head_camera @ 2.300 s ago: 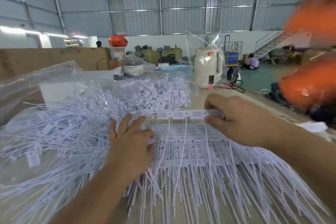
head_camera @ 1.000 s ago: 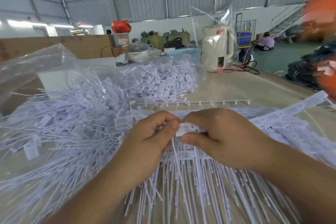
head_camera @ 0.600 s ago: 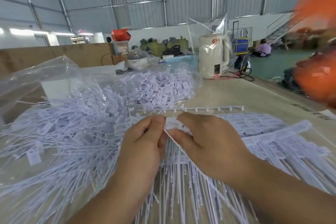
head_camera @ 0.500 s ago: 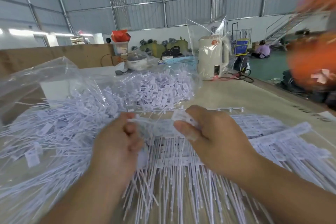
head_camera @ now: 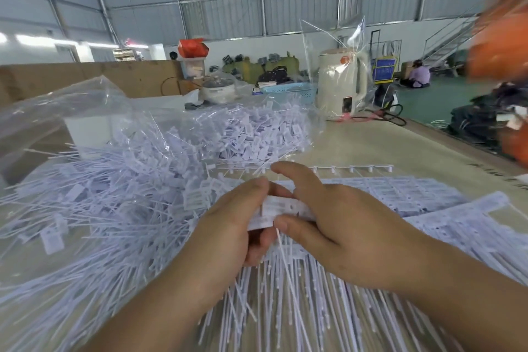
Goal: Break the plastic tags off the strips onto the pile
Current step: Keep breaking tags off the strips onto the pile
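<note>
A wide tan table is carrying everything, and most of its left half is lying under a sprawling pile of loose white plastic tags with thin tails, partly resting on a crumpled clear plastic bag. Nearer the camera and to the right, unbroken strips of tags are lying in overlapping layers, their tails fanning toward the bottom edge of the view.

The left hand and the right hand are meeting over these strips, just right of the pile. Between them a short white tag strip is being held: the right thumb is pressing under its lower edge while the right index finger is arching over its top, and the left thumb and curled fingers are pinching its left end. One thin tail is hanging down from the strip between the two hands. Both forearms are covering part of the fanned tails.

Just beyond the fingers a bare runner with short stubs is lying across the table. Farther back a cream electric kettle is standing inside a clear bag, with a small lidded pot and a light blue basket to its left. Blurred orange shapes are blocking the upper right corner.
</note>
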`<state>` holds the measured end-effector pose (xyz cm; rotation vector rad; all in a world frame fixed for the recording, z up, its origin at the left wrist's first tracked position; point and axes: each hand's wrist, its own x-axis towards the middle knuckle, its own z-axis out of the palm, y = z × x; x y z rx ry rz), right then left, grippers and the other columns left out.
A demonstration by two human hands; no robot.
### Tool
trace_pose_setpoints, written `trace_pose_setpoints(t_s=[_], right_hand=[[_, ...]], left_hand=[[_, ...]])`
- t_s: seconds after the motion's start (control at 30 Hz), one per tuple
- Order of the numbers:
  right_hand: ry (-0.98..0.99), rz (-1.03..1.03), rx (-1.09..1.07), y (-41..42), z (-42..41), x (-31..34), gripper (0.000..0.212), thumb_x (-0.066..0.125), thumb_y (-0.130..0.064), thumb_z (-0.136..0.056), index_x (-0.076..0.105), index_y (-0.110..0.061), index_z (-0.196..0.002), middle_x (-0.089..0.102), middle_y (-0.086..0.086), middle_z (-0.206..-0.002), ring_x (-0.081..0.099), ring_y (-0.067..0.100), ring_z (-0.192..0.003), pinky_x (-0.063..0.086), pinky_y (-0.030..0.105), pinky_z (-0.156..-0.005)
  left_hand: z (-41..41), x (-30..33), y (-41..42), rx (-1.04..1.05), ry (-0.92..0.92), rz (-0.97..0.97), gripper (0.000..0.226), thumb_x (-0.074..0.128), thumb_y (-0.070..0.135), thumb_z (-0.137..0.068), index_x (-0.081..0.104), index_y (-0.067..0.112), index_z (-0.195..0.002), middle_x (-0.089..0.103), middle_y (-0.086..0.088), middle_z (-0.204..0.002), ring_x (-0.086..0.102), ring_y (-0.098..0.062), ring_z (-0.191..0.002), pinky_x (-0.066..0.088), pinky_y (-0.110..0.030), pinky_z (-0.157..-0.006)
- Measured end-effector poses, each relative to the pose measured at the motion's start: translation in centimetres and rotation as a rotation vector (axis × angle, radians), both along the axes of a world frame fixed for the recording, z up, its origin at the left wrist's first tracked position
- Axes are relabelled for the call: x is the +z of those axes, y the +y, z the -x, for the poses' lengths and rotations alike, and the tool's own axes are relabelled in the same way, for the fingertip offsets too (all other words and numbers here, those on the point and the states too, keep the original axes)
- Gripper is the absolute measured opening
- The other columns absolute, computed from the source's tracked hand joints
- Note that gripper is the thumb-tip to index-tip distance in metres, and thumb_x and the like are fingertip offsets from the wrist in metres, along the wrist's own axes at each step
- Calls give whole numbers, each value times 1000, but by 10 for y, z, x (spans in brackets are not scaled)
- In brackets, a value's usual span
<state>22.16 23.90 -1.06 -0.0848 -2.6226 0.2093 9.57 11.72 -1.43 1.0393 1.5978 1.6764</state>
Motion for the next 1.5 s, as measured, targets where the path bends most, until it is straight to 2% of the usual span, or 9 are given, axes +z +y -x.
trace_pose_setpoints(t_s=[0.23,0.3,0.4,0.83,1.0,1.17,1.27,1.33,1.5], right_hand=[[-58,92,41,-2,-1,1,69,42,-52,-95,-3,-44,-146,53,-15,-81,51,-3,-62,40,18,-52],[-39,125,23,3,-4,4,61,45,-58,-91,17,-39,-142,50,-17,-73,52,-7,-62,40,18,-54],[-111,158,-26,9,-6,8,33,48,-54,-93,54,-23,-102,45,-12,-55,46,3,-51,29,23,-48],[92,160,-271,-11,6,3,34,36,-54,-88,30,-29,-66,40,-8,-58,41,8,-53,27,26,-47],[189,122,-283,-15,12,-3,31,32,-53,-90,32,-29,-70,40,-9,-58,46,15,-54,26,22,-45],[536,399,-228,2,3,5,42,44,-58,-90,40,-22,-67,37,-8,-48,36,8,-43,27,23,-41],[244,348,-54,2,-1,2,20,56,-48,-92,47,-34,-103,51,-13,-56,48,5,-47,34,19,-42],[29,283,29,-3,1,-3,51,57,-50,-91,24,-47,-130,55,-17,-64,55,1,-57,42,21,-51],[-131,88,19,-7,3,-6,78,45,-59,-92,-11,-45,-145,42,-20,-66,46,-6,-55,35,15,-52]], left_hand=[[7,3,0,-49,250,68,14,62,40,-87,62,32,-75,44,9,-44,32,-7,-38,28,-18,-41],[11,5,-2,-58,236,50,13,60,47,-81,66,35,-80,45,6,-45,31,-9,-39,26,-19,-42],[14,4,-2,-102,219,38,24,59,49,-75,72,37,-90,46,3,-47,35,-11,-43,27,-17,-41],[-8,-8,14,174,33,-242,26,52,22,-97,75,29,-85,47,0,-48,39,-8,-40,28,-17,-37],[-15,-10,14,225,48,-294,27,51,22,-98,72,31,-83,49,1,-52,39,-10,-44,28,-18,-38],[3,-4,3,162,-244,-377,18,56,26,-84,72,23,-79,46,-3,-53,31,-11,-39,26,-21,-38],[9,-2,0,98,-73,-251,18,61,37,-74,72,25,-81,45,-4,-51,32,-12,-38,25,-18,-39],[5,-5,1,54,31,-168,23,61,44,-70,71,27,-82,47,0,-48,37,-10,-37,27,-16,-37],[6,-9,0,-17,211,-78,27,63,52,-85,68,26,-79,59,-13,-67,53,-14,-56,41,-26,-54]])
